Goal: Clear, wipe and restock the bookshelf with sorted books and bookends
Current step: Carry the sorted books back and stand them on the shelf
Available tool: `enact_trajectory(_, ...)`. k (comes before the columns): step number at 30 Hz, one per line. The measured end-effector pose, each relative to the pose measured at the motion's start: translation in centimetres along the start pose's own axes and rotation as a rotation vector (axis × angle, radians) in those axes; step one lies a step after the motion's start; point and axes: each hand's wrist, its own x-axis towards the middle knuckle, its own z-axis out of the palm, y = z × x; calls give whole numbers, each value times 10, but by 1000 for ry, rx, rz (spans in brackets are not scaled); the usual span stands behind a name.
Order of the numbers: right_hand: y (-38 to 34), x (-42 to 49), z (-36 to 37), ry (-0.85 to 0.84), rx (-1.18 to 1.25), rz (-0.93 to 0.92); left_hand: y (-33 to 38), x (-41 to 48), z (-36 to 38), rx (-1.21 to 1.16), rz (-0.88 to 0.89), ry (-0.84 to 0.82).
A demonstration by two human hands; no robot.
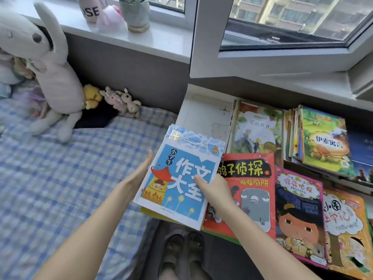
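At ten o'clock of the view a plush rabbit (pixel 50 63) slumps against the wall above a blue checked bedspread (pixel 50 168). Near the centre, the left hand (pixel 139 174) is flat with its fingers straight, pressed along the nine o'clock edge of a blue composition book (pixel 181 178). That book tops a small bundle of thin paperbacks held in the air above slippered feet, between the bed and the spread-out books. The right hand (pixel 214 190) grips the bundle at its three o'clock edge with the thumb on the cover. Its fingers are hidden underneath, where I judge they curl to carry the weight.

At twelve o'clock of the book stands a white shelf compartment (pixel 201 114). From three to five o'clock lie a red detective book (pixel 250 190), a pink-bordered book (pixel 298 215) and an orange book (pixel 347 235), each overlapping the next. A stack of picture books (pixel 323 142) sits at two o'clock.

The bundle looks light but floppy, and its glossy covers are likely to slide over one another. Squeezing both long edges, with support beneath near the spines, should keep it squared.
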Motion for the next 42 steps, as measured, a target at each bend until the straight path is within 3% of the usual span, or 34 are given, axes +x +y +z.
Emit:
enact_trajectory(4, 3, -1, 9, -3, 8, 8, 1, -3, 1, -54, -1, -154)
enact_trajectory(11, -1, -9, 19, -19, -6, -21, 8, -18, -10, -98, -18, -90)
enact_trajectory(20, -8, -14, 33, -127, -89, -12, 1, -35, -33, -124, -25, -167)
enact_trajectory(25, 3, -12, 12, 0, -93, 48, -1, -37, -25, -66, 27, -82)
enact_trajectory(31, 1, -5, -1, -9, -48, 42, -5, -33, -8, 10, 121, -7)
enact_trajectory(34, -18, 8, -14, 26, -11, -46, -6, -30, 6, -10, 119, -16)
enact_trajectory(37, -49, 38, -32, 76, -140, -163, -7, -27, 23, 17, 148, -40)
enact_trajectory(42, -79, 90, -44, -156, -208, 101, 2, -24, 23, 107, 155, -51)
